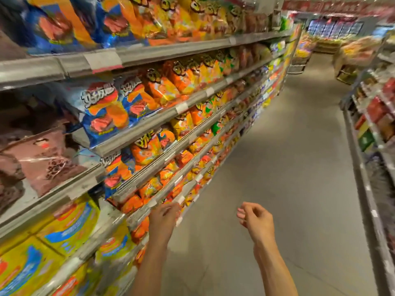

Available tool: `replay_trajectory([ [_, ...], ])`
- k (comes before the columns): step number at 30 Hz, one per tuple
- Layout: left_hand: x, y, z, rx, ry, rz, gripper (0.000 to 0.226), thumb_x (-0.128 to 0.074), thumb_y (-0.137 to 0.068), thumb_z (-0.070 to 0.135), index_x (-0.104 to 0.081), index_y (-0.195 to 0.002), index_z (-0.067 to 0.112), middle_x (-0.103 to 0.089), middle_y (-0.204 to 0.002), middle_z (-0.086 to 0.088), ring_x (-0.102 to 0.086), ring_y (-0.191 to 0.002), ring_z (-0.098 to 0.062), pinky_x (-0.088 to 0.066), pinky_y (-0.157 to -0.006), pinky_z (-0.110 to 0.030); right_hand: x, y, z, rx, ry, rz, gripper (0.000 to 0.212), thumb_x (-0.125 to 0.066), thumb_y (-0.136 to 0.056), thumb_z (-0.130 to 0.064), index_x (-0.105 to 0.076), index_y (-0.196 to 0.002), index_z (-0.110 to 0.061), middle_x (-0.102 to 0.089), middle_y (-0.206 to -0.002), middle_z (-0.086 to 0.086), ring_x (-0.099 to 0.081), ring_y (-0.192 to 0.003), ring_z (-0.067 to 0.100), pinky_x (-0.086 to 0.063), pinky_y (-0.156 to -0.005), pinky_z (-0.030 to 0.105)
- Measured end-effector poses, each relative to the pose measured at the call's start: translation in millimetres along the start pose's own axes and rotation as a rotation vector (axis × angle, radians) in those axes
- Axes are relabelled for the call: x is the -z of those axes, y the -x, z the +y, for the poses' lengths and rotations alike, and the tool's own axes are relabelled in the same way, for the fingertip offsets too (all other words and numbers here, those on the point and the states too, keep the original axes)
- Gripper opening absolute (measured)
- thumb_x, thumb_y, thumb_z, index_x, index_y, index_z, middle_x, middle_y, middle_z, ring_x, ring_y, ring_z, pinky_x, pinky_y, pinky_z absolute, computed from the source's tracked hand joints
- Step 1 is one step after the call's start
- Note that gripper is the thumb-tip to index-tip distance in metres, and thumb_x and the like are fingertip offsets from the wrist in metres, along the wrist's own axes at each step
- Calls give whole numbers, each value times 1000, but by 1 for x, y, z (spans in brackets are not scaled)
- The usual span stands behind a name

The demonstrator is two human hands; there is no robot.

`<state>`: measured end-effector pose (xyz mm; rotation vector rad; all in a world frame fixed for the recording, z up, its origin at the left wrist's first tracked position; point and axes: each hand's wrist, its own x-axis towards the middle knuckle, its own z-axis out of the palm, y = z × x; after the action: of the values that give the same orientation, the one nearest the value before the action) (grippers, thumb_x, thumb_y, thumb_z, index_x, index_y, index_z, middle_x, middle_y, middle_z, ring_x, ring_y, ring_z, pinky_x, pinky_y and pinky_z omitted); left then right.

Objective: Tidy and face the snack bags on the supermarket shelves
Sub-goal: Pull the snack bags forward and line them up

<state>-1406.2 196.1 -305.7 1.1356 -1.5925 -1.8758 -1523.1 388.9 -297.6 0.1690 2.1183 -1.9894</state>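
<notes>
Two bare forearms reach into view from the bottom edge, with no sleeve visible on either. The left hand [164, 212] and the right hand [255, 217] carry no gloves, rings, watch or bracelet. Both wrists look slim, and motion blur softens the fingers.

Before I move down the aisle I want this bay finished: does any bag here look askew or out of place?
Yes. A blue and orange bag on the middle shelf leans forward, its bottom edge hanging over the shelf lip. Beside it, the brown bags lie flat rather than upright. Both hands hold nothing.
</notes>
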Motion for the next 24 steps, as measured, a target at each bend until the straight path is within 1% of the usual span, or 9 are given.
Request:
replay_trajectory([
  [4,-30,-45,17,-14,38,116,4,-70,-91,15,-69,-88,15,-73,-96,-15,-71,-90,-27,-55,-80,-39,-29,-76,-14,2,36,-82,15,-58,-99,-11,-70,-91,-12,-75,-85,8,-67,-76,17,-51,-68,28],
  [6,-42,-66,22,-24,32,171,5,-69,-92,17,-69,-88,14,-73,-95,-17,-70,-93,-32,-54,-88,-48,-47,-115,-17,-6,68,-143,14,-59,-99,-14,-71,-91,-15,-77,-86,7,-69,-79,18,-52,-71,31],
  [9,-60,-101,22,-25,46,266,10,-69,-92,17,-68,-83,15,-72,-94,-12,-68,-94,-29,-52,-92,-51,-77,-173,-18,-6,127,-273,14,-61,-97,-20,-71,-89,-15,-75,-80,3,-67,-78,19,-54,-79,39],
  [11,-74,-126,20,-26,67,359,15,-68,-93,17,-65,-79,12,-68,-89,-14,-64,-87,-29,-52,-87,-48,-99,-211,-21,13,176,-378,17,-63,-97,-22,-70,-85,-12,-70,-73,3,-63,-75,20,-54,-81,41],
  [14,-100,-156,21,-46,40,486,20,-65,-94,18,-62,-74,13,-60,-76,-10,-56,-75,-21,-47,-72,-39,-129,-262,-28,55,233,-545,17,-62,-97,-18,-69,-85,-9,-67,-72,3,-63,-75,21,-53,-79,41],
  [18,-134,-183,22,-49,46,667,29,-67,-92,21,-59,-64,17,-57,-61,1,-49,-61,-17,-38,-57,-30,-160,-315,-42,104,328,-733,12,-61,-99,-17,-69,-93,-8,-70,-83,9,-63,-79,23,-49,-78,38],
  [20,-142,-195,23,-35,64,734,24,-67,-92,22,-64,-70,16,-63,-64,4,-54,-62,-15,-42,-57,-30,-177,-332,-47,152,368,-809,13,-61,-99,-17,-70,-100,-7,-72,-91,11,-66,-88,26,-51,-82,37],
  [22,-147,-204,26,-20,57,796,15,-67,-93,25,-68,-84,13,-68,-76,0,-61,-70,-18,-46,-61,-26,-195,-347,-52,222,416,-870,14,-60,-100,-16,-71,-101,-9,-71,-88,5,-65,-88,25,-46,-75,30],
  [24,-147,-211,29,-25,55,852,20,-67,-94,30,-67,-95,10,-70,-85,-3,-64,-78,-18,-46,-64,-23,-215,-358,-58,295,465,-925,14,-60,-100,-21,-70,-95,-13,-66,-79,-2,-60,-81,22,-39,-64,26],
])
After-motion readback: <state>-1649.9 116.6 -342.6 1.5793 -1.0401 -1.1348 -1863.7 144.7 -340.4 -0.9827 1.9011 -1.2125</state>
